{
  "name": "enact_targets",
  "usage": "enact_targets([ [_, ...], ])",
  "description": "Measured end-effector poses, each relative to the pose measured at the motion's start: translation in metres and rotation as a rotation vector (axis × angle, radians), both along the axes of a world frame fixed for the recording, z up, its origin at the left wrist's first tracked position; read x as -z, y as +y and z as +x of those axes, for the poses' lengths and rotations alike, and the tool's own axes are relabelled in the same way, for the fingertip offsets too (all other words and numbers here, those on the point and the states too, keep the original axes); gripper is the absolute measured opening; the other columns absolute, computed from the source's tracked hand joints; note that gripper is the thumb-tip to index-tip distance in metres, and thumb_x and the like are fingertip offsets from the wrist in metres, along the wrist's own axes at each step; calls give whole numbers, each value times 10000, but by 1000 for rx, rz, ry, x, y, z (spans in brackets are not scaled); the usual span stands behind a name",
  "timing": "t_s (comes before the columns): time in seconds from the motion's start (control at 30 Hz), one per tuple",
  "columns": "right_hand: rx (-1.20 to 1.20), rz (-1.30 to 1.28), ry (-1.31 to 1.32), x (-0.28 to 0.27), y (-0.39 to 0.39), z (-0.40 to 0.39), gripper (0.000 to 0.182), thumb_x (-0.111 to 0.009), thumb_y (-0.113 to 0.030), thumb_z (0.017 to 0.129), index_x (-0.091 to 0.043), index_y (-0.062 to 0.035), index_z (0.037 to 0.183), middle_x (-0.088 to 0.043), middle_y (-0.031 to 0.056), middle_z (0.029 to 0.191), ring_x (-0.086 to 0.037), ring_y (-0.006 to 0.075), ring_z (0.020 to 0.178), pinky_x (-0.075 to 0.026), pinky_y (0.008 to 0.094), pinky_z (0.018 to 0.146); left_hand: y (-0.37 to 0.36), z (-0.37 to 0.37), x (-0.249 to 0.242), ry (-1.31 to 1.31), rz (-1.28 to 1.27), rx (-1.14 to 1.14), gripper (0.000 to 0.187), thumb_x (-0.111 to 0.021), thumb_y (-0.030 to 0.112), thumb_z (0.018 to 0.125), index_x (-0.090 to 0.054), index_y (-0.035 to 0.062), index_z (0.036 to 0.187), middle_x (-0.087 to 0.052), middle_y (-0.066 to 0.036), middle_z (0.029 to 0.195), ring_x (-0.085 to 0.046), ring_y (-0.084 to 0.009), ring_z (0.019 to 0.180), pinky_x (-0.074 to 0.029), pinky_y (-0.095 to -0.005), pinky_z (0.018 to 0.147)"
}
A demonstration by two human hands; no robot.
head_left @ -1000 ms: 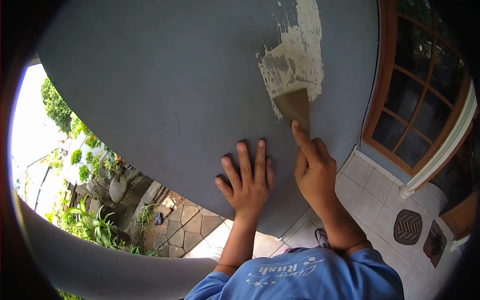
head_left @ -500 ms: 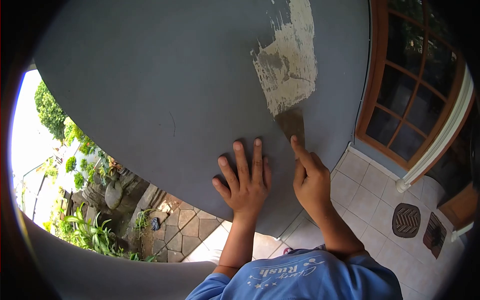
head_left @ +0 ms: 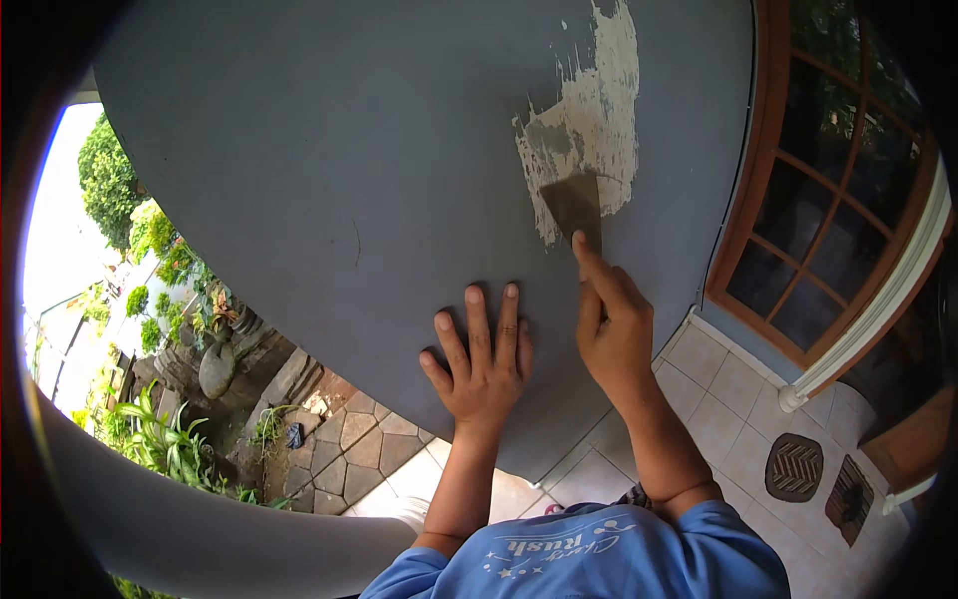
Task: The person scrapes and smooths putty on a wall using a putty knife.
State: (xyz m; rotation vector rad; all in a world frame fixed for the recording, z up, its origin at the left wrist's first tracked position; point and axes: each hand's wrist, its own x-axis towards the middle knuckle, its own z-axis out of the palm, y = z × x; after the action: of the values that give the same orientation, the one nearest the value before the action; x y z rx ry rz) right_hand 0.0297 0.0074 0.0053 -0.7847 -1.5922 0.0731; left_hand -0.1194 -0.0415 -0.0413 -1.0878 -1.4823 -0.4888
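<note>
My right hand (head_left: pixel 616 317) grips a putty knife (head_left: pixel 575 206), its index finger stretched along the blade. The blade's wide edge lies over the lower part of a patch of whitish filler (head_left: pixel 604 130) on the grey wall (head_left: pixel 299 180). Streaky, ragged edges mark the patch, and some grey shows through it. The knife's handle is hidden inside my hand. To the left and lower down, my left hand (head_left: pixel 484 364) rests flat against the wall, fingers spread, holding nothing.
A brown-framed window (head_left: pixel 813 180) is at the right. Below it, pale floor tiles (head_left: pixel 699 364) carry two mats, one a dark patterned doormat (head_left: pixel 794 467). Plants (head_left: pixel 165 444), rocks and stone paving (head_left: pixel 364 439) lie at the left, beyond a rounded grey column (head_left: pixel 249 544).
My right hand and the putty knife have moved up the wall, from the filler's lower edge onto the patch. My left hand stays flat on the wall. The view has shifted slightly.
</note>
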Motion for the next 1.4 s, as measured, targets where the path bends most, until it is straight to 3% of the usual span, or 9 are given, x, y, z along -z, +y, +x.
enact_targets([
  [0.33,-61,18,-135,-1,11,13,573,-580,-58,932,-500,-185,1485,-577,121,793,-640,279,618,-547,399,526,-2,8,3,-82,48,156,421,-568,360,956,-653,275,1359,-526,-101,1505,-345,-397,1470,-50,-541,1229],
  [0.43,-158,-14,-201,19,-2,22,626,-570,-56,914,-456,-184,1516,-547,131,808,-627,292,592,-553,392,512,-24,28,-14,-284,-47,446,348,-604,246,943,-711,199,1271,-598,-94,1428,-397,-403,1439,-125,-544,1218],
  [0.47,-259,-36,-252,15,-5,34,597,-548,-55,912,-441,-76,1498,-602,188,934,-654,319,619,-566,409,541,-29,36,-18,-304,-79,581,339,-606,209,962,-690,94,1270,-635,-130,1366,-483,-393,1377,-277,-498,1178],
  [0.57,-451,54,-28,8,6,46,498,-540,-53,913,-466,31,1399,-641,247,1022,-683,355,678,-579,433,592,-31,79,-36,-1126,-219,1002,444,-617,262,954,-617,18,1325,-645,-195,1320,-592,-389,1249,-404,-443,1090],
  [0.73,-573,-25,-252,-2,-1,68,384,-562,-60,905,-492,19,1274,-672,200,898,-672,377,784,-542,455,670,-7,119,-54,-1767,-176,1654,515,-343,366,1108,-480,-26,1412,-648,-178,1259,-637,-274,1167,-479,-359,1013],
  [0.83,-589,195,-386,-39,15,95,251,-624,-151,892,-651,-49,1120,-690,121,1012,-682,300,865,-553,398,707,2,116,-49,-1610,11,1481,511,-346,387,1110,-489,-15,1392,-644,-174,1272,-649,-247,1130,-505,-329,976],
  [0.93,-512,454,-236,-86,63,110,176,-659,-166,871,-735,-101,1015,-693,53,1033,-667,281,919,-539,363,768,-14,117,-64,-1665,49,1367,490,-360,406,1107,-543,-2,1305,-640,-75,947,-661,-167,880,-537,-286,795],
  [1.07,15,924,-222,-166,163,96,462,-621,-265,928,-611,-194,1384,-543,109,1472,-548,330,1307,-424,479,1066,-26,128,-91,-1675,62,1190,481,-404,437,1092,-576,8,1223,-443,34,685,-506,-82,577,-441,-242,536],
  [1.4,-103,892,-183,-162,243,70,548,-477,-469,1010,-430,-317,1535,-350,62,1626,-323,311,1494,-250,521,1207,20,148,-88,-1671,489,1125,436,-466,422,1079,-604,9,1057,-373,45,627,-368,-57,502,-353,-237,461],
])
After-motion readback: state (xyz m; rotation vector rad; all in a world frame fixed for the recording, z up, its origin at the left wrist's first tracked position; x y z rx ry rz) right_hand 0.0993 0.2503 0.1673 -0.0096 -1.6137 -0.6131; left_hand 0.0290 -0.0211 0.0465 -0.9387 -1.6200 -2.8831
